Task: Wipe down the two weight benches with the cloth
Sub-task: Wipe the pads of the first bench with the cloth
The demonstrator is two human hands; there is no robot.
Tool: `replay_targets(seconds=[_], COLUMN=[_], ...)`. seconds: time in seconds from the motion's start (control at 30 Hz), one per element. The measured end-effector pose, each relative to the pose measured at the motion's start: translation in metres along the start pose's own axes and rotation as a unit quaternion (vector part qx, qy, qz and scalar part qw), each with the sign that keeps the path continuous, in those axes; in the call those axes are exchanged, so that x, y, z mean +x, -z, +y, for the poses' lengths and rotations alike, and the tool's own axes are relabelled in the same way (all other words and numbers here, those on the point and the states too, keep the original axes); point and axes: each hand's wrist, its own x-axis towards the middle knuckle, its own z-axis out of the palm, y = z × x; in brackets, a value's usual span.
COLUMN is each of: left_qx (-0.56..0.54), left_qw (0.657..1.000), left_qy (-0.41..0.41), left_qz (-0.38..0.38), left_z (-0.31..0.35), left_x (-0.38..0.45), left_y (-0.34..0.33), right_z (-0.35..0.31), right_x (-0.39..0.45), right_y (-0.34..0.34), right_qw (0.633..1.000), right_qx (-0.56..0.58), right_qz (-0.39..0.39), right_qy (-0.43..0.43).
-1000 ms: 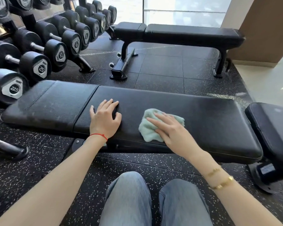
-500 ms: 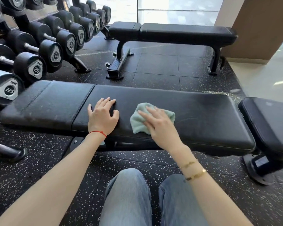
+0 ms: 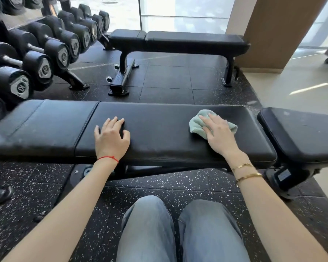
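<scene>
A black padded weight bench point(image 3: 159, 127) runs across in front of my knees. My right hand point(image 3: 219, 136) presses a crumpled pale green cloth point(image 3: 196, 123) flat onto the right end of its long pad, fingers straight. My left hand point(image 3: 111, 138) rests on the same pad near the seam, fingers spread and slightly bent, holding nothing. A second black bench point(image 3: 187, 41) stands further back by the window.
A rack of black dumbbells point(image 3: 45, 52) lines the left side. Another black pad point(image 3: 301, 133) sits at the right, close to the near bench's end. A tan pillar point(image 3: 278, 31) stands at the back right. Speckled rubber floor point(image 3: 159, 184) lies underfoot.
My right hand has slid the cloth from the middle of the pad to its right end. My left hand has stayed in place on the pad.
</scene>
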Motion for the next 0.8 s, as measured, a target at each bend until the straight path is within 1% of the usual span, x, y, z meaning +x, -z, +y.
replay_targets(seconds=[0.07, 0.13, 0.4, 0.57, 0.7, 0.8], left_qx=[-0.005, -0.017, -0.055, -0.052, -0.058, -0.054], left_qw=[1.0, 0.999, 0.993, 0.989, 0.987, 0.989], left_qy=[0.018, 0.021, -0.09, -0.112, -0.121, -0.107], left_qz=[-0.008, -0.019, -0.061, -0.078, -0.091, -0.087], left_z=[0.005, 0.02, 0.116, 0.166, 0.215, 0.254], left_x=[-0.001, -0.005, -0.025, -0.041, -0.056, -0.063], left_y=[0.0, -0.001, -0.029, -0.05, -0.069, -0.083], right_z=[-0.018, -0.026, -0.024, 0.018, 0.065, 0.102], right_x=[-0.002, -0.006, -0.01, -0.027, -0.023, -0.008], right_y=[-0.009, -0.013, -0.006, 0.017, 0.036, 0.044], right_qw=[0.999, 0.997, 0.996, 0.997, 0.997, 0.996], right_qx=[0.019, 0.034, 0.058, 0.066, 0.058, 0.036], right_qz=[-0.028, -0.038, -0.043, -0.006, -0.028, -0.032], right_qy=[0.041, 0.061, 0.06, 0.042, 0.052, 0.073])
